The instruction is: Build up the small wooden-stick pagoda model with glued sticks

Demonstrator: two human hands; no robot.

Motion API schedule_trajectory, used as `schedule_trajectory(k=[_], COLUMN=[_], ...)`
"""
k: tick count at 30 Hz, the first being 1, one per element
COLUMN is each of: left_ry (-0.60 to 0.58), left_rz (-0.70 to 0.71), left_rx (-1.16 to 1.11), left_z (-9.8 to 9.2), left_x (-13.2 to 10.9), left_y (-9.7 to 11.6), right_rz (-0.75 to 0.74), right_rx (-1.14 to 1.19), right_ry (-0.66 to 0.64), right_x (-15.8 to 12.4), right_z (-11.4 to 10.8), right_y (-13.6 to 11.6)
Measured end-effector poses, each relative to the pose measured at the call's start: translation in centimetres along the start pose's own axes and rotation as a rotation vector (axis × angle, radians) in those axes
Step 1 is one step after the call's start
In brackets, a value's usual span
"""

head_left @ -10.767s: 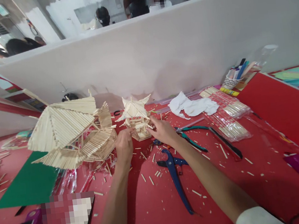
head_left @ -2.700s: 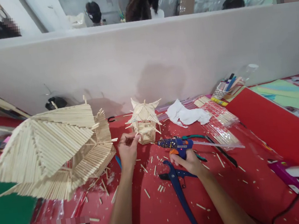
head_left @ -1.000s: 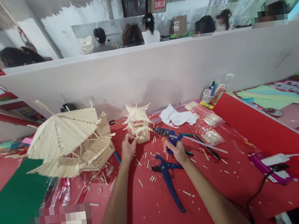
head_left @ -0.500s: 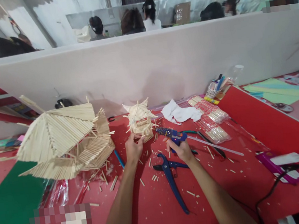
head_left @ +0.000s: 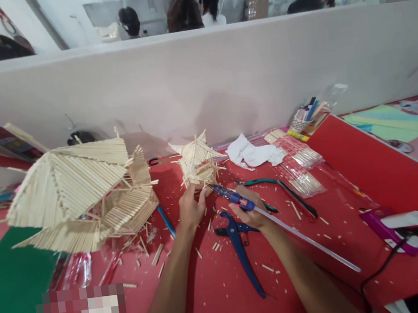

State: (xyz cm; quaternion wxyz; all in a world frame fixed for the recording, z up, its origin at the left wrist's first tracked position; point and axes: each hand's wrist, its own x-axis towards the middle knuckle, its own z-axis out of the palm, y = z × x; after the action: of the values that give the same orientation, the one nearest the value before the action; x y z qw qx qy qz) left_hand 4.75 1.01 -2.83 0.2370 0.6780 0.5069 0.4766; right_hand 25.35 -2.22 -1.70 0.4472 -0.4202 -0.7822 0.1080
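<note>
The small pavilion model (head_left: 198, 165), built of thin wooden sticks, stands on the red table with its roof points turned up. At its front lower edge my left hand (head_left: 192, 208) is closed, thumb and fingers pinching; whether a loose stick is also between them I cannot make out. My right hand (head_left: 252, 212) grips a blue glue gun (head_left: 233, 197), its nozzle at the model's front beside my left fingertips. From the gun's rear a long clear glue stick (head_left: 310, 239) sticks out. Blue cutters (head_left: 240, 254) lie between my forearms.
A larger stick pavilion (head_left: 80, 192) stands at the left. Green-handled pliers (head_left: 285, 188), white tissue (head_left: 252, 152) and packs of sticks (head_left: 297, 166) lie to the right. A purple power strip (head_left: 392, 235) with cables is farther right. A white partition (head_left: 184, 78) rises behind; stick scraps litter the table.
The glue gun has turned and its nozzle has come left and down toward my left fingertips. Its glue stick now slants more steeply toward me. The view has tipped slightly downward.
</note>
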Motion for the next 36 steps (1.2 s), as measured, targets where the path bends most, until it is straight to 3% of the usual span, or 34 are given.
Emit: schedule_trajectory(k=[8,15,36], left_ry=[0.001,0.007,0.024], left_rz=[0.095,0.087,0.089], left_rx=[0.083,0.098,0.148], left_z=[-0.8,-1.0,-0.7], left_x=[0.1,0.1,0.1], left_y=[0.3,0.0,-0.9], right_rz=[-0.013,0.042,0.021], right_rx=[-0.071,-0.081,-0.05], right_ry=[0.026,0.008,0.014], right_x=[-0.1,-0.3,-0.1], right_z=[0.3,0.3,-0.3], right_y=[0.1,0.0,0.0])
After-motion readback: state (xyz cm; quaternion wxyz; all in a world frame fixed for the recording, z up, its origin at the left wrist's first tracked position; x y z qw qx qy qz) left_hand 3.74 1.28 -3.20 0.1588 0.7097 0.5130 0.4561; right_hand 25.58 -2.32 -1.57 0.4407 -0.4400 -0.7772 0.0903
